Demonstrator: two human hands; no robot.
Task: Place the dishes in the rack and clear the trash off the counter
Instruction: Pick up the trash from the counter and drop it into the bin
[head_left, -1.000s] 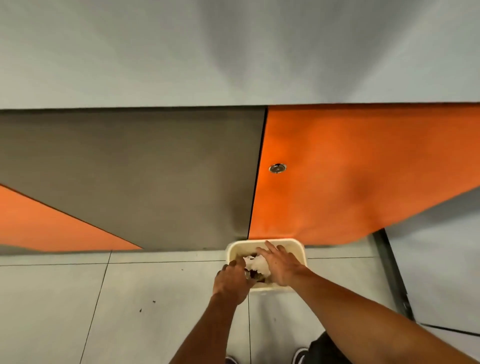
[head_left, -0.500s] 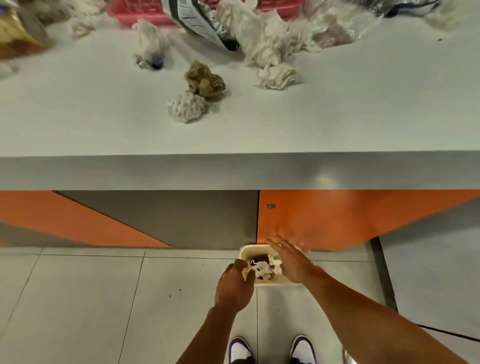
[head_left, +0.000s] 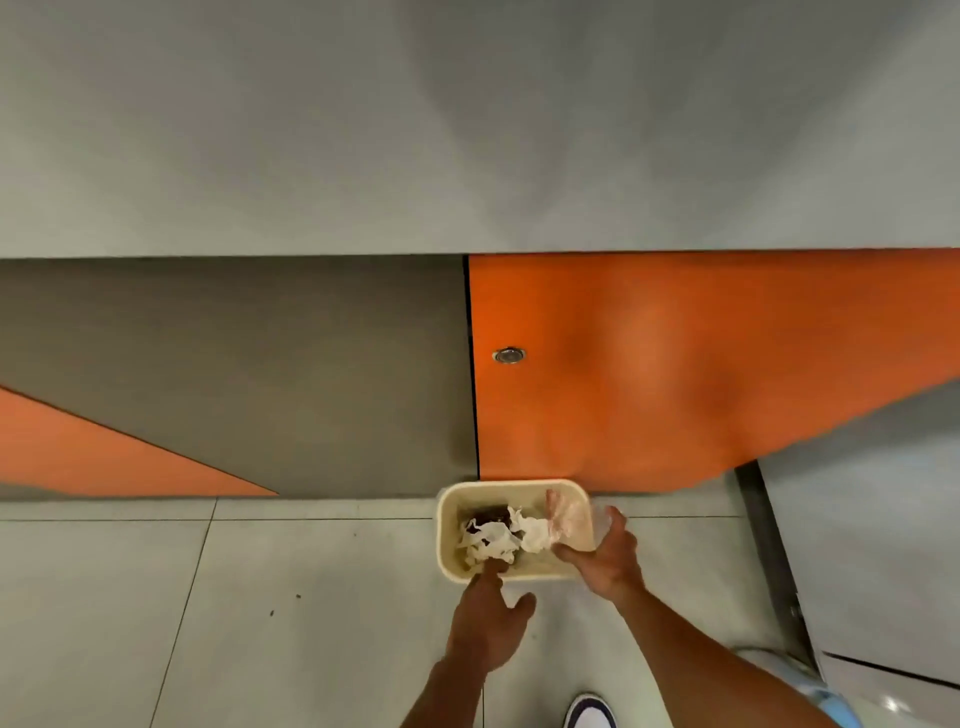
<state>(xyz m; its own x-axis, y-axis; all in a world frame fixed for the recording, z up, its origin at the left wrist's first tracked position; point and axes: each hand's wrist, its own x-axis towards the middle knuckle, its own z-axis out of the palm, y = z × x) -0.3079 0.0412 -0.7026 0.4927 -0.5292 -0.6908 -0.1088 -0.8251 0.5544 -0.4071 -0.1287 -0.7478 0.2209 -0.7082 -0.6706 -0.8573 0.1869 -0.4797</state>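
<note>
A cream waste bin (head_left: 445, 525) stands on the tiled floor against the cabinet. Inside it lie crumpled white paper (head_left: 493, 538) and something dark (head_left: 488, 515). My left hand (head_left: 491, 623) hovers at the bin's near rim with its fingers stretched out and nothing in them. My right hand (head_left: 605, 558) is at the bin's right rim, where its thumb and fingers grip a clear, pinkish plastic wrapper (head_left: 569, 517) that hangs into the bin. The countertop and its trash are out of sight.
The grey counter front (head_left: 467, 130) overhangs the top of the view. Below it are an orange cabinet door (head_left: 675, 364) with a round lock (head_left: 509, 355) and a grey panel (head_left: 234, 364). One of my shoes (head_left: 589, 713) shows at the bottom.
The view swung up to the littered countertop, then back down to the bin. My right hand moved from over the bin to its right rim. My left hand opened and drew back.
</note>
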